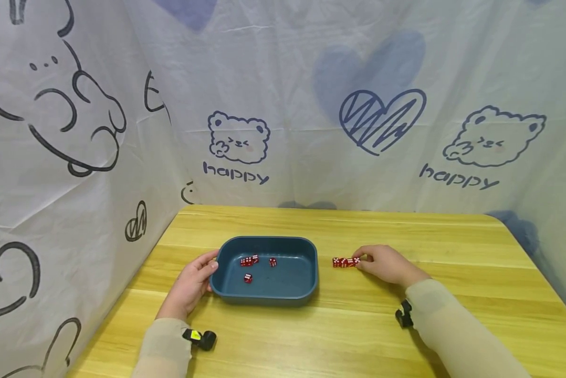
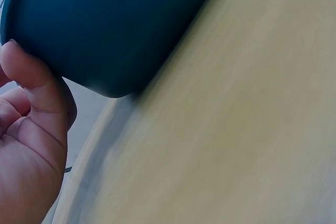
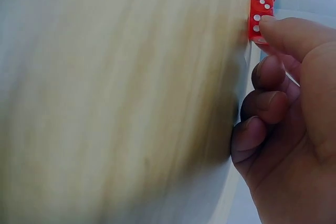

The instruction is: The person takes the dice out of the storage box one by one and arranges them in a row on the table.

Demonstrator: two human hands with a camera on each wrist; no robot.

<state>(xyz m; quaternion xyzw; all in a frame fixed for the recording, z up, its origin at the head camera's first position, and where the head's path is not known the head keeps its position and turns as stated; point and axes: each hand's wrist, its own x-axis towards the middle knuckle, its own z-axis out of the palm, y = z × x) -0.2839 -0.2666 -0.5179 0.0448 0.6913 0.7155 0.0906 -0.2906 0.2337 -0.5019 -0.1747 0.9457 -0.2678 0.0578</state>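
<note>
A dark teal rectangular tub (image 1: 273,301) stands on the table, and my left hand (image 1: 191,281) grips its left end, thumb on the rim. In the left wrist view the thumb (image 2: 31,74) lies against the tub's outer wall (image 2: 105,30). Several red dice (image 1: 248,278) with white pips lie loose inside. To the right of the tub is a short row of red dice (image 1: 343,262) set side by side. My right hand (image 1: 387,264) pinches the die (image 3: 257,22) at the row's right end between thumb and forefinger; its other fingers are curled in.
The yellow wood-grain table (image 1: 358,336) has rounded far corners. A white cloth (image 1: 292,105) with printed hearts and bears hangs behind it and along the sides. Each wrist wears a small black camera (image 1: 207,340) over a beige sleeve.
</note>
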